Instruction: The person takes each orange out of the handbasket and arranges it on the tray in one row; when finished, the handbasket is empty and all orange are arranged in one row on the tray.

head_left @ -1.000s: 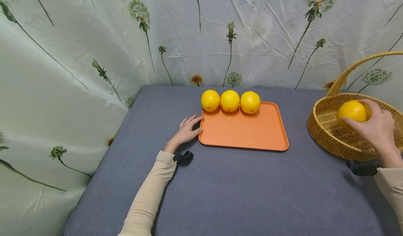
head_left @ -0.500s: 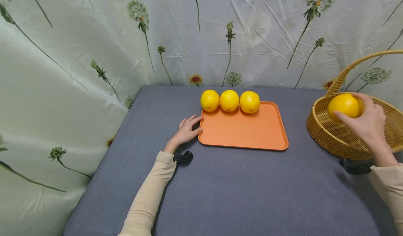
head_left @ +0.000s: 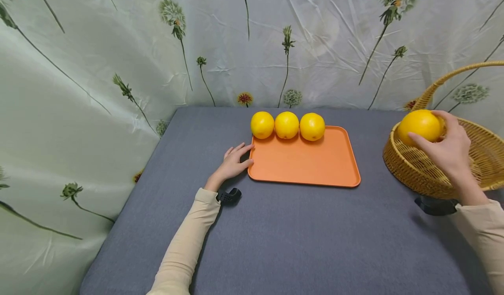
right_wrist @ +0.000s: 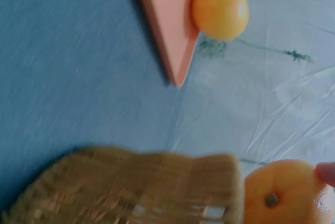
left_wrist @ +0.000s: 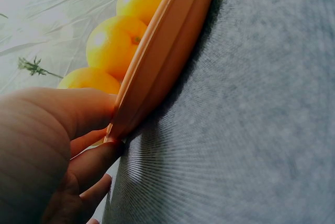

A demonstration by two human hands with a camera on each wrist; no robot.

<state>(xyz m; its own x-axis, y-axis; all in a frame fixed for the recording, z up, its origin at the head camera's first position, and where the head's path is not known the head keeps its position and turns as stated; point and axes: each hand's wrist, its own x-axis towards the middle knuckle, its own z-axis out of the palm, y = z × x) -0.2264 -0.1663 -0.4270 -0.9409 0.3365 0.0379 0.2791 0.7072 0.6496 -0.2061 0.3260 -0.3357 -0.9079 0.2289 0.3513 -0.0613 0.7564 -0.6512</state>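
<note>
My right hand (head_left: 450,148) grips an orange (head_left: 420,127) between thumb and fingers, over the left part of a wicker basket (head_left: 409,172). In the right wrist view that orange (right_wrist: 282,195) shows its stem end beside the basket's blurred rim (right_wrist: 172,174), with one fingertip on it. Three oranges (head_left: 287,125) sit in a row along the back edge of an orange tray (head_left: 307,163), starting at its left corner. My left hand (head_left: 232,163) rests at the tray's left edge, its thumb and forefinger touching the rim apart from each other.
A grey cloth (head_left: 299,233) covers the table. The basket's tall handle (head_left: 437,82) arches above its back side. Behind the table hangs a pale curtain (head_left: 236,45) printed with dandelions. Each wrist wears a black band (head_left: 230,195).
My right hand has carried the orange leftward and upward, from inside the basket toward its left rim. The left hand, the tray and its three oranges stay in place.
</note>
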